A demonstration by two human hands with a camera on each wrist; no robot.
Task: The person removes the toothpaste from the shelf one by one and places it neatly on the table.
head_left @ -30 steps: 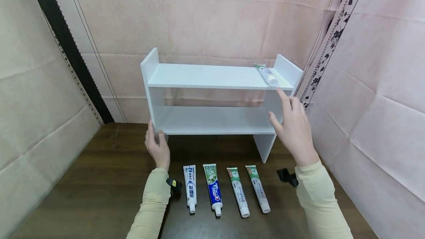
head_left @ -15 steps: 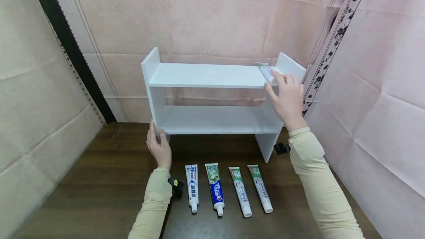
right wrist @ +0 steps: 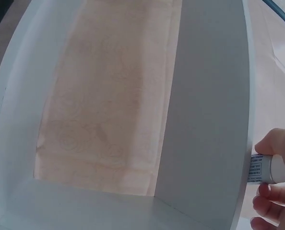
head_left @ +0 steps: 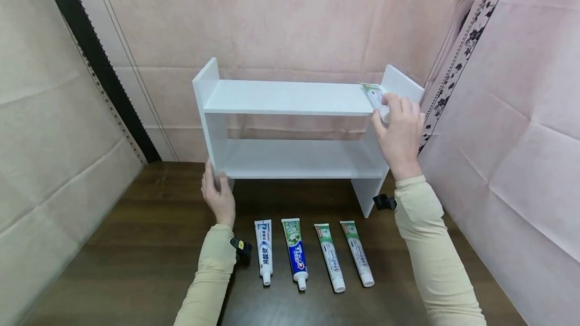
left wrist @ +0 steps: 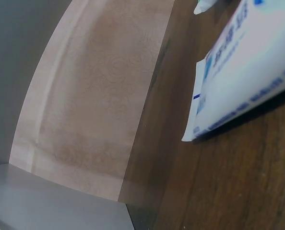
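A white two-tier shelf (head_left: 290, 97) stands on the dark wooden table. My left hand (head_left: 218, 197) holds its left side panel low down, thumb on the front inner side and fingers outside. On the top board, at the right end, lies a white toothpaste tube (head_left: 374, 95) with a green tail pointing back. My right hand (head_left: 401, 132) pinches this tube near its cap; in the right wrist view the thumb and fingers lie on either side of the white cap end (right wrist: 279, 169). Part of the tube is hidden behind the fingers.
In front of the shelf lies a row of toothpaste tubes: a white-and-blue one (head_left: 264, 250), a green-and-blue one (head_left: 295, 253), and two green-and-white ones, the left (head_left: 331, 258) and the right (head_left: 358, 253). Pale cloth walls (head_left: 294, 24) enclose the back and sides.
My right hand has risen from in front of the shelf to the top board and taken hold of the tube's cap end. My left hand has stayed at the left panel.
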